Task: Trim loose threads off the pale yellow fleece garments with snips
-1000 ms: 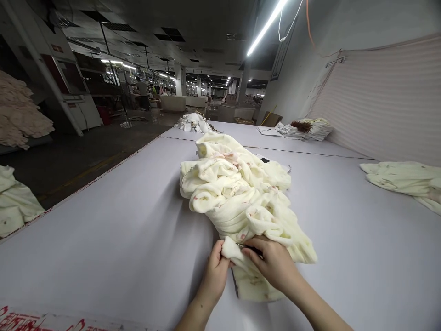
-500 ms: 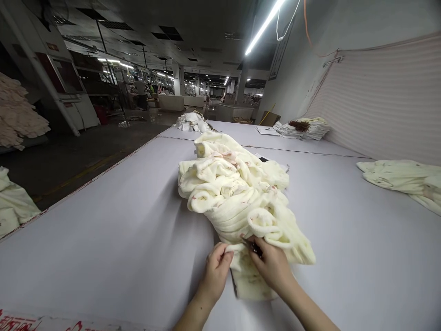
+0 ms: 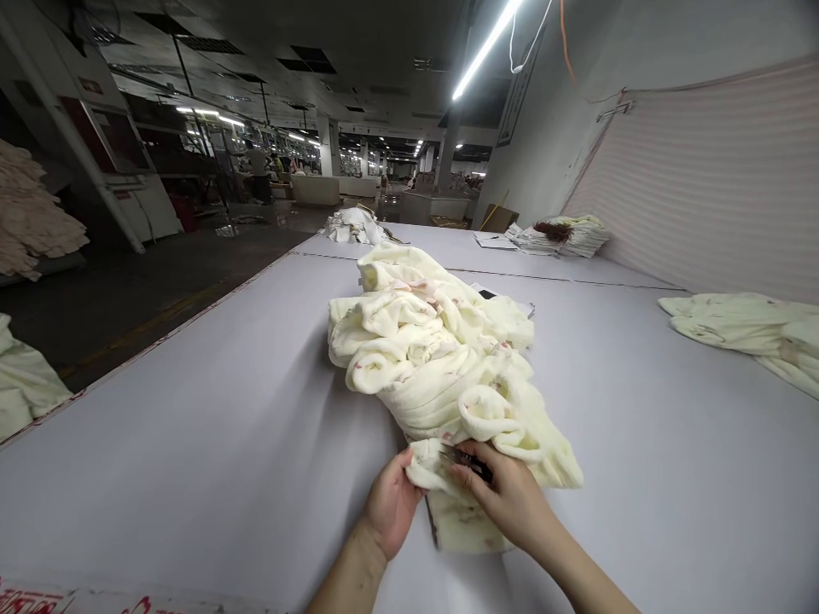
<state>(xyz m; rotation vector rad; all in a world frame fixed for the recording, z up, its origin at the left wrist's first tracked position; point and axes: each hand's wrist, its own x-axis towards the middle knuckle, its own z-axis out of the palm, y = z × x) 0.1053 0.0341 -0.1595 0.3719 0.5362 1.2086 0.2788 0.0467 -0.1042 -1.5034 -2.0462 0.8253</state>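
Note:
A heap of cream fleece cloth (image 3: 435, 358) with faint pink prints lies on the wide grey table (image 3: 211, 409). My left hand (image 3: 390, 503) grips the near edge of the cloth from below, fingers curled round a fold. My right hand (image 3: 512, 503) rests on the same edge and pinches a small dark metal tool (image 3: 470, 460), like thread snips, with its tip against the fabric. Both hands sit close together at the heap's near end.
More cream cloth (image 3: 748, 328) lies at the table's right side by a striped wall. A stack of folded pieces (image 3: 563, 236) and a white bundle (image 3: 351, 226) sit at the far end. Cloth piles (image 3: 26, 384) stand left of the table, across a dark floor aisle.
My left hand has turned under the cloth edge and lifted it slightly. My right hand with the small tool has shifted a little along the fold. The heap stays put.

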